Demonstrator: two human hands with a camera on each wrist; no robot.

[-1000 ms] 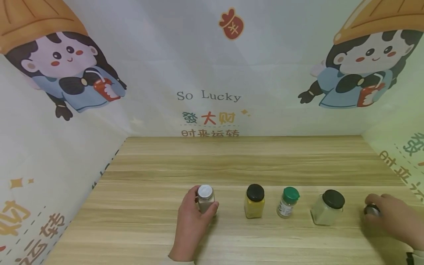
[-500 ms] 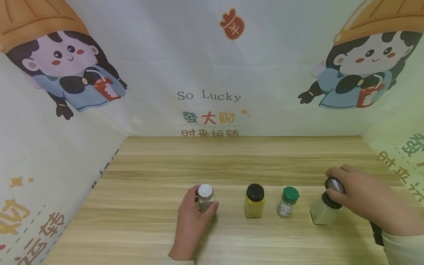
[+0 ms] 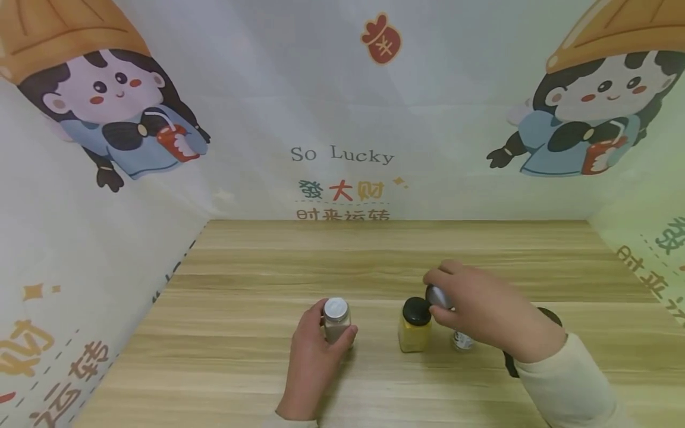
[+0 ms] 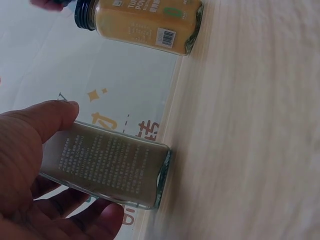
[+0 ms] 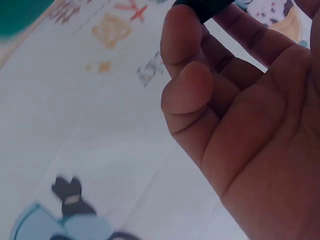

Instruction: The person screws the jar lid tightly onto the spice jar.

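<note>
My left hand (image 3: 316, 356) grips a square glass spice jar (image 3: 337, 330) of greyish powder, upright on the table, with a pale silvery top. In the left wrist view, thumb and fingers wrap this spice jar (image 4: 105, 162), whose side bears fine print. My right hand (image 3: 476, 303) pinches a round dark lid (image 3: 439, 297) with a grey, shiny face, above the table. It is beside the black cap of the yellow powder jar (image 3: 414, 336). In the right wrist view, only a dark edge of the lid (image 5: 205, 7) shows at the fingertips.
A small labelled shaker (image 3: 462, 340) stands behind the right hand, its green cap hidden in the head view. The right forearm mostly covers another jar, whose black lid (image 3: 550, 315) peeks out. Printed cloth (image 3: 257, 107) walls the wooden table (image 3: 267, 261) at back and sides.
My right hand has carried the lid leftward from the table's right side, passing over the black-lidded jar and the green-capped shaker. The left hand stays on its spice jar.
</note>
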